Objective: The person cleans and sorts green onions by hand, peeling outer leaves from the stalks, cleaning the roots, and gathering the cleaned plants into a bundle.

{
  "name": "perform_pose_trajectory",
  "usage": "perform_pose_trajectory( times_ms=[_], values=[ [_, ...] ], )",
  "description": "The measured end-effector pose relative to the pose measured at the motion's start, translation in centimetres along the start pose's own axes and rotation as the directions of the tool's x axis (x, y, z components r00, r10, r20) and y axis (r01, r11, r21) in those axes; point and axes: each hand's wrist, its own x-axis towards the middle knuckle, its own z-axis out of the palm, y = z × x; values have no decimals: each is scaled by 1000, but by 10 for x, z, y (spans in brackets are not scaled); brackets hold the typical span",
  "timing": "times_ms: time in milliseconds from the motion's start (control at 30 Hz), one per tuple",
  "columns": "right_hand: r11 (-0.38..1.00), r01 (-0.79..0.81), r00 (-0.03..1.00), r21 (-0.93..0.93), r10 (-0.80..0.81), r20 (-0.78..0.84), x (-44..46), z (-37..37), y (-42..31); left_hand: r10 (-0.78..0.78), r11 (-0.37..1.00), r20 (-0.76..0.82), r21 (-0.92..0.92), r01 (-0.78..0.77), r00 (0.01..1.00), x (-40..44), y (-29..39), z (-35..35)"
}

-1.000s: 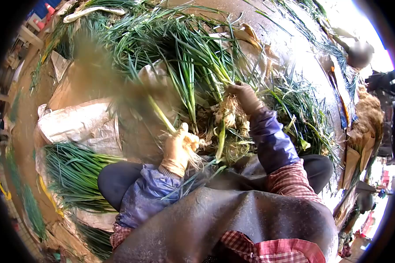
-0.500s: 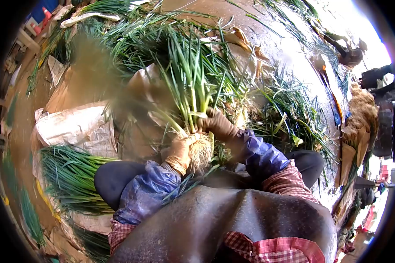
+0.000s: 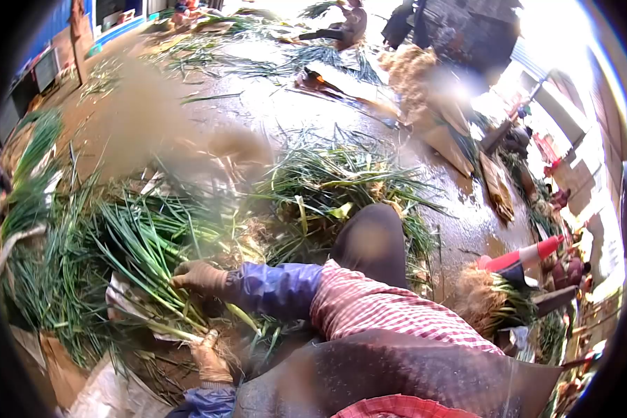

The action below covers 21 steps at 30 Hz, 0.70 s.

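Two gloved hands are at one bunch of green onions (image 3: pixel 152 267), which lies low on the left, its leaves fanned toward the upper left and its pale root ends toward the person. The left hand (image 3: pixel 210 357) is closed on the root ends. The right hand (image 3: pixel 200 277), higher up, has its fingers curled around the stalks. The leaves overlap too much for the stalks to be counted.

Two heaps of green onions lie near: one large heap (image 3: pixel 52 279) left of the bunch, and one smaller heap (image 3: pixel 348 177) in front of the person's one visible knee (image 3: pixel 375 240). One white sack (image 3: pixel 111 397) is at the lower left.

Over on the right are one red-and-white traffic cone (image 3: pixel 529 255) and, just beside it, one bundle (image 3: pixel 482 299) with its tan roots showing. Farther off on the wet floor (image 3: pixel 216 115) is one shaggy brown pile (image 3: pixel 409 73). One other person (image 3: pixel 352 24) sits at the far side; toward the blurred right edge there seem to be more people, but I cannot count them.
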Motion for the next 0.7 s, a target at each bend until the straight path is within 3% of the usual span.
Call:
perform_pose_trajectory(
  times_ms=[67,100,167,200,233,300,333,367,433,467,500,533,567,633,700],
  values=[
    [997,-63,997,53,65,-39,12,4,-4,25,1000,-77,9,-24,997,-1,-1,0],
    [951,-197,978,238,176,110,18,4,0,24,1000,-70,17,-23,997,4,-6,-4],
    [862,-240,959,446,140,246,12,6,-7,109,993,9,42,-109,994,9,-11,-7],
    [800,-189,971,569,66,230,29,12,9,89,996,44,7,-89,995,12,-12,-10],
    [705,-338,941,624,234,245,-7,2,-27,89,996,50,9,-89,995,13,-12,-9],
    [712,-167,980,681,44,194,4,11,-8,79,997,74,-31,-77,994,16,-13,-11],
    [741,-156,985,653,64,163,7,12,-2,119,993,66,3,-120,991,14,-14,-9],
    [888,56,996,457,-84,40,8,12,6,116,993,71,5,-117,991,12,-13,-7],
    [959,-93,995,267,82,55,-2,6,0,65,997,82,-45,-61,995,8,-5,-3],
    [856,-242,950,456,114,290,-13,-3,1,72,997,77,-42,-69,994,3,-1,0],
    [920,369,875,133,-392,284,30,1,68,68,997,84,-38,-65,994,5,-1,0],
    [598,753,640,-275,-568,518,20,-6,57,13,999,16,-30,-12,1000,8,0,-3],
    [-9,896,384,-444,-486,785,11,-12,47,-40,999,-56,-26,39,998,10,1,-6],
    [-33,913,375,-406,-321,870,-3,-8,47,31,999,-84,14,-30,996,19,-8,-12],
    [392,734,667,-554,-263,697,-25,-7,55,63,997,-29,-44,-64,998,28,-25,-21]
  ],
)
